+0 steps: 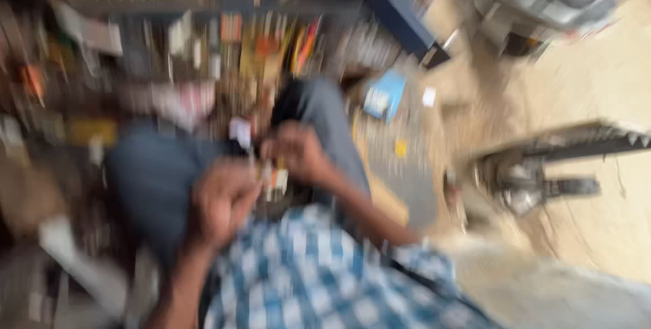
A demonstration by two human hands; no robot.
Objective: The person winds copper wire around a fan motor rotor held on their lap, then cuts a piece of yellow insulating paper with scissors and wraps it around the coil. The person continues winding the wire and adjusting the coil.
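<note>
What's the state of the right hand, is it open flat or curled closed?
Curled. The right hand has its fingers bent inward around a small white and orange object above the lap. Motion blur hides whether the grip is tight.

Small white-and-orange item [273,178], badly blurred, held between both hands over the lap, scene centre, shape impossible to make out

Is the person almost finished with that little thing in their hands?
Hard to say; the picture is very blurred. Nothing looks plainly finished. Right now both hands, the left hand and the right hand, meet over the lap around a small white and orange thing, too smeared to name. Lots of small bits lie scattered on the floor in front, so there may well be more to go.
</note>
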